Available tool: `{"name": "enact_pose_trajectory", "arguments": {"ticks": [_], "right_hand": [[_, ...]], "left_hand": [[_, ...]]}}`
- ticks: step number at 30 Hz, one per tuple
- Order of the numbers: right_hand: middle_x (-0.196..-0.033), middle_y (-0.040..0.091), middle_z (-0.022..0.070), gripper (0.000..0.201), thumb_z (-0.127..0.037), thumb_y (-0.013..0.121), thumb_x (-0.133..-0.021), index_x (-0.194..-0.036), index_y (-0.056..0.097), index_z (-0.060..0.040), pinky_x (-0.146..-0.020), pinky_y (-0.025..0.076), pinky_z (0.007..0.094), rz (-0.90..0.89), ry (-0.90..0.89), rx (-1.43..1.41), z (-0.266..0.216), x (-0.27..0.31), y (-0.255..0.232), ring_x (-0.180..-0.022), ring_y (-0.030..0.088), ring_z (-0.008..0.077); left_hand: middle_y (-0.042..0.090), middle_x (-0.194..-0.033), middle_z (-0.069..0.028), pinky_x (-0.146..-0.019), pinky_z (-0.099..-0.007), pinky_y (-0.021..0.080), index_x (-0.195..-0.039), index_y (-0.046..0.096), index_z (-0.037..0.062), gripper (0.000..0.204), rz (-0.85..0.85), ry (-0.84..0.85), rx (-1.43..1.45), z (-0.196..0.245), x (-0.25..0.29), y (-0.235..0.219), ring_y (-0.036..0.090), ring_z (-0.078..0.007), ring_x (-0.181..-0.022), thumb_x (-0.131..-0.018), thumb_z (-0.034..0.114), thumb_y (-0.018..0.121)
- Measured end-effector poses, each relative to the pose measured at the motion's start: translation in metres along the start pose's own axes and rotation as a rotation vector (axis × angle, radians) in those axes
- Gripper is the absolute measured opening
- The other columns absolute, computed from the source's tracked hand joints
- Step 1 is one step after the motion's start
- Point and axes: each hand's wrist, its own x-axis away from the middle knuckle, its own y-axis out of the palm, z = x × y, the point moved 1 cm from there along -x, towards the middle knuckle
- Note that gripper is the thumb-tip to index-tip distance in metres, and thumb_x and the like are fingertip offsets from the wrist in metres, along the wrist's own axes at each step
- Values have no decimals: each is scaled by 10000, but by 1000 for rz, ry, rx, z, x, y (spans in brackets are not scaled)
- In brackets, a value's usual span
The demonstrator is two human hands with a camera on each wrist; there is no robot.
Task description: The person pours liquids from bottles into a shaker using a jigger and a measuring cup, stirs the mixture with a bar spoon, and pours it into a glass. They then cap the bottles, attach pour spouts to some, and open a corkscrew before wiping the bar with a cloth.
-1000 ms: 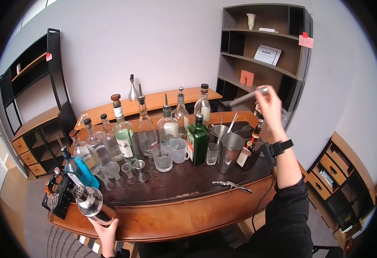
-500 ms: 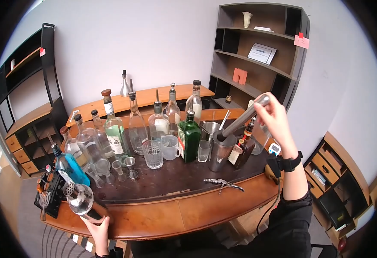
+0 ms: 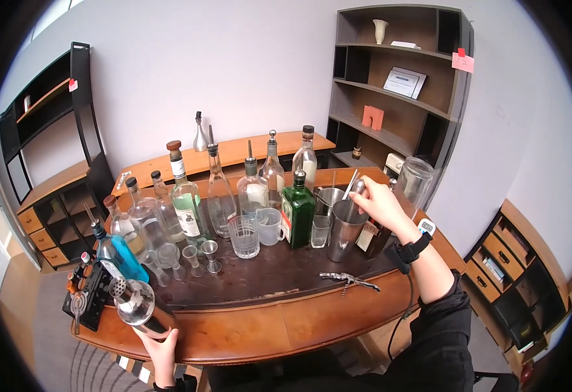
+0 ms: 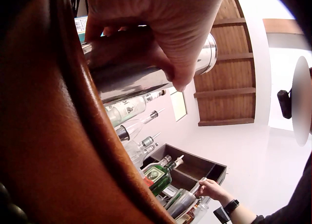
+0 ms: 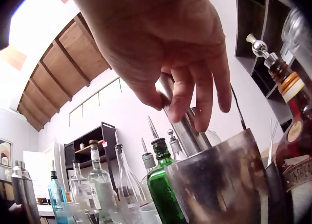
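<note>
In the head view my right hand [image 3: 384,206] pinches the top of a steel muddler [image 5: 190,136] between thumb and fingers. The muddler's lower part is hidden inside a metal shaker tin [image 3: 343,238] on the dark tabletop. Its shaft leans over the tin's rim in the right wrist view, with the other fingers hanging loosely beside it. At the front left, my left hand [image 3: 158,349] grips a silver cocktail shaker [image 3: 143,308] round its lower body. The shaker's lid is off, showing a strainer top with holes, and it stands near the leather edge.
Close left of the tin are a green bottle [image 3: 298,215] and a small glass [image 3: 320,232]; a dark bottle [image 3: 368,236] stands to its right. A corkscrew [image 3: 349,281] lies in front. Several clear bottles, a cut glass [image 3: 244,238] and jiggers [image 3: 211,257] fill the left.
My right hand has brought the muddler from the air at the right over the tin, then down into it. The left hand keeps its hold on the shaker.
</note>
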Motion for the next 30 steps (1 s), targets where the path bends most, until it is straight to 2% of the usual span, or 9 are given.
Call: {"name": "enact_pose_trajectory", "arguments": {"ticks": [10,14,16,17,21,23,25,27,30], "right_hand": [[-627,644,85,312,-335,604,-908,-940,563,-28,-633,500,372,21,118,1,15,1,0,-639,674,237],[-631,639,89,328,-345,610,-909,-959,567,-23,-630,497,371,47,92,129,16,5,5,-637,665,241],[-643,636,103,360,-367,608,-913,-972,566,-14,-642,496,387,-14,72,-104,9,8,6,-663,661,265],[-643,636,103,360,-367,608,-913,-972,566,-14,-642,496,387,-15,79,-106,9,8,9,-663,661,265],[-656,638,124,402,-392,595,-918,-977,563,5,-667,501,403,50,76,50,7,4,13,-707,667,299],[-686,648,135,424,-392,603,-910,-999,567,21,-673,502,408,94,94,266,7,0,11,-725,670,307],[-718,650,148,419,-385,605,-899,-978,565,25,-690,502,429,59,116,227,6,-1,8,-744,667,328],[-741,650,159,413,-385,608,-892,-957,561,20,-705,501,437,-44,111,-49,7,-1,9,-748,661,345],[-739,652,160,422,-389,612,-892,-975,561,22,-711,499,433,32,91,130,2,0,12,-754,658,348]], "left_hand": [[331,-1457,-144,-1009,-307,405,-1530,89,15,1030,-6,21,20,-8,-1,-2,414,-215,-1244,-739,31,748],[331,-1455,-144,-1006,-308,411,-1532,82,15,1031,-5,5,36,-4,0,-1,419,-214,-1235,-740,16,741],[331,-1456,-144,-1007,-309,410,-1531,82,13,1028,-10,-8,43,-1,1,1,422,-214,-1231,-740,11,738],[332,-1454,-142,-1007,-311,409,-1530,89,13,1022,-4,-10,31,2,2,1,426,-214,-1224,-740,7,737],[337,-1450,-140,-1017,-321,398,-1527,97,21,1008,3,26,-46,-14,-1,-5,428,-215,-1221,-745,3,732],[338,-1449,-141,-1023,-324,394,-1527,94,26,1007,3,51,-55,-22,-2,-7,428,-217,-1226,-747,3,730],[339,-1448,-142,-1029,-327,390,-1528,91,31,1007,3,75,-62,-22,-3,-7,427,-219,-1230,-749,3,728],[337,-1450,-143,-1033,-329,388,-1531,79,37,1007,-22,55,-14,-14,-2,-4,429,-224,-1235,-756,-1,722],[335,-1456,-142,-1041,-330,379,-1534,74,41,1005,-8,-3,44,2,1,2,430,-227,-1237,-759,-10,712]]}}
